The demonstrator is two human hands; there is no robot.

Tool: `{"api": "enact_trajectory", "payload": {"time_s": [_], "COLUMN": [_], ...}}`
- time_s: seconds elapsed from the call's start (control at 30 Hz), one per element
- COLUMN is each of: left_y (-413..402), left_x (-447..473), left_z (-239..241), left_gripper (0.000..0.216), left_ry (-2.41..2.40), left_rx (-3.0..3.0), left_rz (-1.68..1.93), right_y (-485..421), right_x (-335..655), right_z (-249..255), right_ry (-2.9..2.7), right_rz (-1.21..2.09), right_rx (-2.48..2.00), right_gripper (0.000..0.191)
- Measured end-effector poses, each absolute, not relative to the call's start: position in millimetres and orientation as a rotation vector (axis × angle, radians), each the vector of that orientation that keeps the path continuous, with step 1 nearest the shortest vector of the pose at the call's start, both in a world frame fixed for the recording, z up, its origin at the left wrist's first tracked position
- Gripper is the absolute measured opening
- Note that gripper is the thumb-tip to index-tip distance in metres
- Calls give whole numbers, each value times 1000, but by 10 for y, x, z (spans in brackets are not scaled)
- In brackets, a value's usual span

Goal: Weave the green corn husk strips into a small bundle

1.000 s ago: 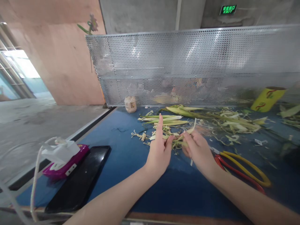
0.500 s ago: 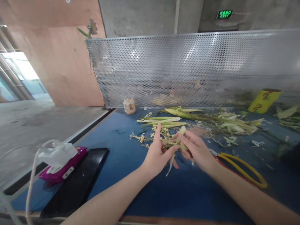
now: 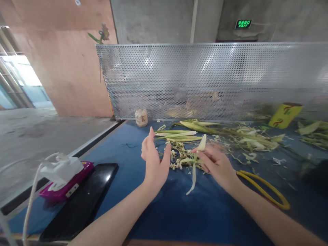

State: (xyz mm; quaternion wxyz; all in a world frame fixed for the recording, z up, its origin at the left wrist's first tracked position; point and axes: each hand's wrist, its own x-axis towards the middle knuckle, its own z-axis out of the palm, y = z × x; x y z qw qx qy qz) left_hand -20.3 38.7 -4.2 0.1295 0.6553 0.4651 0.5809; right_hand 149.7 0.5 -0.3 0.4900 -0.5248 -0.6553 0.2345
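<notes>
My left hand (image 3: 153, 160) is lifted above the blue table (image 3: 164, 212), fingers stretched and apart, holding nothing. My right hand (image 3: 214, 164) is closed on a small pale green husked stalk (image 3: 201, 145) whose tip points up between the fingers; a loose husk strip (image 3: 192, 179) hangs down from it onto the table. A heap of husk scraps (image 3: 179, 155) lies between the two hands. Several long green stalks (image 3: 179, 134) lie just beyond them.
Yellow-handled shears (image 3: 263, 189) lie right of my right arm. A black phone (image 3: 79, 201) and a magenta device with a white charger (image 3: 64, 176) sit at the left edge. A perforated metal screen (image 3: 205, 78) closes the back, with a yellow cup (image 3: 284, 115) and a small jar (image 3: 141, 117) near it.
My left hand let go of the stalk and rose off the scraps, opening. A husk strip peeled away and now hangs from the stalk in my right hand.
</notes>
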Motion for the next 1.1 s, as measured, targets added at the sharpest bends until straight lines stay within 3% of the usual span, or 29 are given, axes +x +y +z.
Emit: {"api": "enact_trajectory", "payload": {"time_s": [0.1, 0.2, 0.33, 0.5, 0.63, 0.77, 0.83, 0.97, 1.1], "left_y": [345, 269, 230, 253, 259, 282, 298, 301, 272], "left_x": [-203, -155, -110, -105, -91, -87, -96, -104, -80], "left_z": [-39, -54, -73, -88, -78, -48, -32, -7, 24], "left_gripper": [48, 53, 57, 74, 77, 87, 90, 93, 91], "left_ry": [1061, 788, 601, 429, 405, 484, 542, 588, 630], "left_rx": [2093, 1970, 1606, 1457, 1317, 1198, 1151, 1031, 981], "left_rz": [1409, 1084, 903, 780, 782, 924, 1001, 1049, 1092], "right_y": [-23, -33, -26, -33, -22, -34, -58, -83, -54], "right_x": [1502, 1500, 1473, 1448, 1505, 1585, 1587, 1523, 1484], "right_z": [0, 12, 10, 3, 22, 23, 0, -77, -99], "right_ry": [-1708, -1773, -1744, -1694, -1721, -1815, -1924, -2175, -2111], "right_rz": [461, 412, 520, 590, 263, -491, -713, -880, -770], "right_rx": [-1268, -1241, -1257, -1260, -1236, -1026, -884, -926, -994], "right_gripper": [24, 23, 16, 24, 20, 22, 26, 34, 20]}}
